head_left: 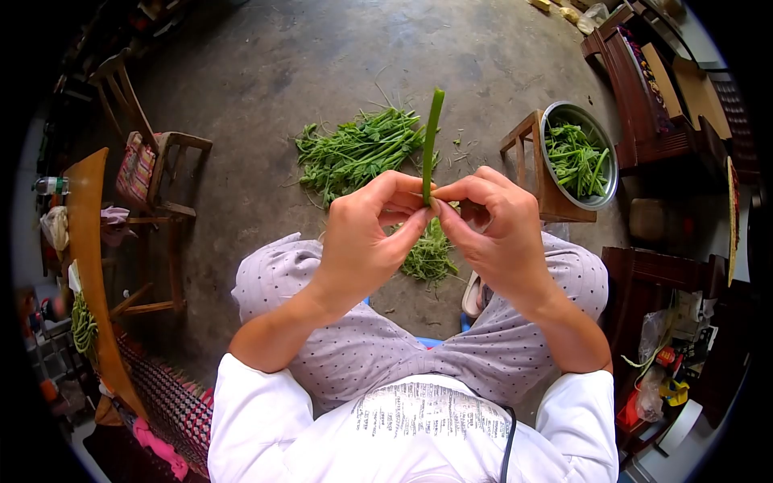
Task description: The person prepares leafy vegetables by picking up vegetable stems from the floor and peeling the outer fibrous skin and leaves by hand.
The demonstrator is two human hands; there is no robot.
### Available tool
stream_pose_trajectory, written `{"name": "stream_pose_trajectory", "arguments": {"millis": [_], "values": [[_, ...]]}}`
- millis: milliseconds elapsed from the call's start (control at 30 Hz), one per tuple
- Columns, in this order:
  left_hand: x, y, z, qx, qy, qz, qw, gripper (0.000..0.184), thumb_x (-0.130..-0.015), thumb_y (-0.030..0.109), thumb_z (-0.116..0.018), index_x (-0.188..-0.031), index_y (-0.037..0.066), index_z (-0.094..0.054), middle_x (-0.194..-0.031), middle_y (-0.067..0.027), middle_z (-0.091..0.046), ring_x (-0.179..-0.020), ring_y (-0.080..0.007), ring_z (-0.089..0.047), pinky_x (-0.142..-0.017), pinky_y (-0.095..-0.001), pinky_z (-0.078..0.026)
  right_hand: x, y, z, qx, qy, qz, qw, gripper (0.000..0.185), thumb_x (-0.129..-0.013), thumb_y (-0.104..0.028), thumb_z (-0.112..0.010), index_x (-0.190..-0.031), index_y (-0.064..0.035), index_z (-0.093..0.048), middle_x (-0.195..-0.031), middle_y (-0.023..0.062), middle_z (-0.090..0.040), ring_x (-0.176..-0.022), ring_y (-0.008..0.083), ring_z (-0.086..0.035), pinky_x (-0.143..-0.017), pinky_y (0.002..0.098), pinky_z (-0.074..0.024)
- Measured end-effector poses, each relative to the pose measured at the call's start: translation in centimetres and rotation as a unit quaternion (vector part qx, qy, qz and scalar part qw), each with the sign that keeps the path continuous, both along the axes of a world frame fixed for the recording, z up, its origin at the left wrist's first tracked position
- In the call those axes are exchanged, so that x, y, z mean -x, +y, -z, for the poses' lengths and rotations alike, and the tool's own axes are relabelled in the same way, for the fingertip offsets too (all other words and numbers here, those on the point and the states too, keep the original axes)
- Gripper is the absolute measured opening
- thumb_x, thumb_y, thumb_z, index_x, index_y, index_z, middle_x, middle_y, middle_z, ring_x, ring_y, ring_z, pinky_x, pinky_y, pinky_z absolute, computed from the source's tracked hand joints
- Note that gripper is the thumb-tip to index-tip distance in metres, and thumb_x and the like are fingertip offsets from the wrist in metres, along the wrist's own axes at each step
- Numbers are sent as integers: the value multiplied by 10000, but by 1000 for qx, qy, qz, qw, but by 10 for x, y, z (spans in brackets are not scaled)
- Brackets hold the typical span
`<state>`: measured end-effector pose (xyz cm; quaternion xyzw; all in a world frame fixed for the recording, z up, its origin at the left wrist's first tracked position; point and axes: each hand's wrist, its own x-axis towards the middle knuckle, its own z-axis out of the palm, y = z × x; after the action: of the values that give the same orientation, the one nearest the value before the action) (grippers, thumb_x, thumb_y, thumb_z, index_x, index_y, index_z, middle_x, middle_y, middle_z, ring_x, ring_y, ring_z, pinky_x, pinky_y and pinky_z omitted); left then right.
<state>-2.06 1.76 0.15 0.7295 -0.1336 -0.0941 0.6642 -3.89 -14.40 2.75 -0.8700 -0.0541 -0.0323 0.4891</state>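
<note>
Pinching the lower end of a green stalk [432,137], the left hand [366,229] holds it upright, thumb and forefinger clamped on it; the right hand [498,233] has thumb and forefinger closed at the same end. Below lie loose trimmings [429,256]. Farther out, leafy greens [358,153] cover the floor; rightward, cut stalks [576,161] fill a metal basin [593,117] on a wooden stool [557,211].

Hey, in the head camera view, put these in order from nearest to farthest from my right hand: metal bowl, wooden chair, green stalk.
1. Green stalk: in front, touching the right hand.
2. Metal bowl: off to the right, not touching that hand.
3. Wooden chair: well over on the left side.
</note>
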Motion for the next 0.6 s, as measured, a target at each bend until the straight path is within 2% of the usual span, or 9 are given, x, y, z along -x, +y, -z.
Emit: {"name": "stream_pose_trajectory", "arguments": {"millis": [233, 367, 467, 533, 567, 600], "values": [[-1, -3, 1, -10, 11, 16, 1000, 194, -821, -31, -621, -1008, -52, -574, -912, -103, -667, -857, -132, -646, -789, -254, -522, 0, 2, 5, 47, -44, 9, 998, 82, -737, -63, -647, -792, -10, -617, -721, 102, -550, -581, 223, -556, -522, 323, -439], [-4, 0, 5, 56, 75, 30, 995, 207, -816, 13, -648, -1001, -48, -577, -882, -112, -673, -818, -147, -657, -751, -271, -538, -2, -2, 1, 24, -34, 17, 999, 88, -725, -64, -647, -777, -9, -601, -712, 95, -539, -579, 199, -540, -526, 313, -431], [-7, 4, 9, 103, 121, 73, 985, 233, -825, 49, -666, -1023, -33, -576, -904, -91, -664, -825, -119, -640, -751, -255, -531, -7, -10, 0, 14, -32, 29, 999, 99, -721, -62, -655, -793, -10, -609, -700, 72, -526, -557, 148, -509, -510, 283, -409], [-7, 5, 8, 131, 208, 92, 965, 247, -824, 62, -674, -1036, -20, -577, -915, -78, -657, -841, -110, -634, -754, -248, -531, -11, -19, 3, -73, 31, 10, 997, 103, -754, -67, -658, -826, -4, -619, -686, 19, -523, -558, 79, -481, -494, 252, -385], [-7, 6, 7, 130, 208, 93, 965, 247, -824, 62, -674, -1036, -20, -577, -915, -78, -657, -841, -110, -634, -754, -248, -531, -14, -23, 6, -196, 95, 2, 976, 106, -815, -84, -638, -875, 3, -626, -715, -22, -545, -599, 24, -458, -502, 211, -373], [-7, 6, 6, 143, 225, 100, 959, 251, -827, 66, -671, -1044, -16, -575, -923, -75, -654, -846, -108, -634, -753, -246, -532, -17, -25, -2, -256, 127, -11, 958, 120, -858, -103, -621, -906, 7, -626, -762, -25, -579, -645, 4, -467, -538, 179, -386]]}}
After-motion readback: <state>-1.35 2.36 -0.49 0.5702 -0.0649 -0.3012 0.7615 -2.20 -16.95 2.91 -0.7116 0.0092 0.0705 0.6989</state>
